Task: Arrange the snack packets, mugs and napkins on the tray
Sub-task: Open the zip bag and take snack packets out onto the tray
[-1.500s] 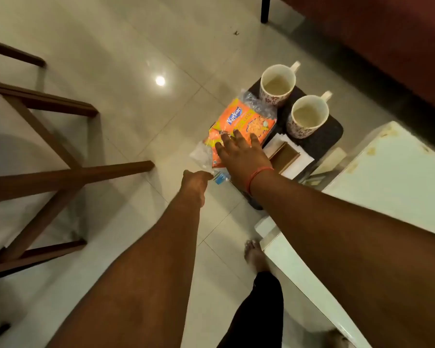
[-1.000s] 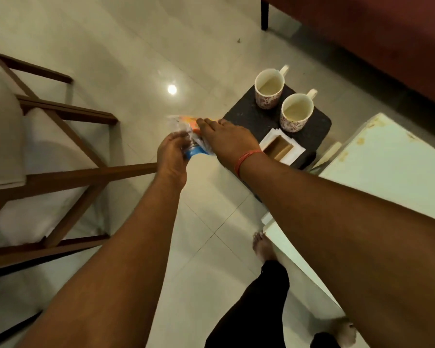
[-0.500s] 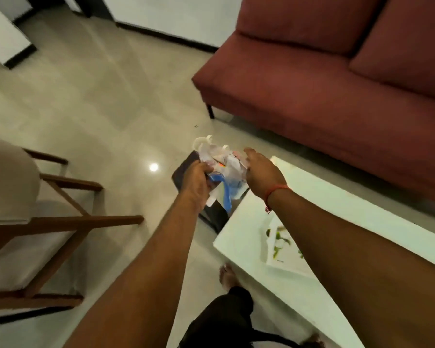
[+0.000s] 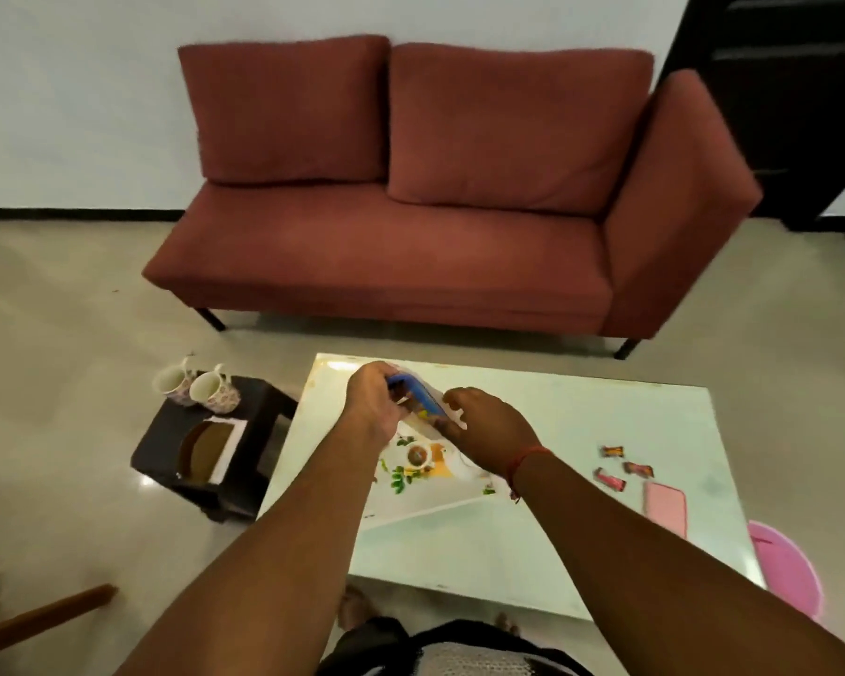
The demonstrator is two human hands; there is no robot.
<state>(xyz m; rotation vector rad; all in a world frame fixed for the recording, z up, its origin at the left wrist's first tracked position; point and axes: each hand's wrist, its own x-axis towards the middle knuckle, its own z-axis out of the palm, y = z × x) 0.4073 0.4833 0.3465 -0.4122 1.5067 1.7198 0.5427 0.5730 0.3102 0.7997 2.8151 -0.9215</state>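
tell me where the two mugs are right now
In the head view, the mugs stand together at the far edge of the dark stool, left of the white table.

head cam | faces fwd+down | hands near | sofa [image 4: 411, 197] far

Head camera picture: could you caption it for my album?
Both hands hold snack packets above the tray.

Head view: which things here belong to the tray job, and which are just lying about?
Job:
snack packets, held by left hand and right hand
tray
two mugs
napkins

Lying about:
three small wrapped sweets
pink flat item
pink tub
sofa
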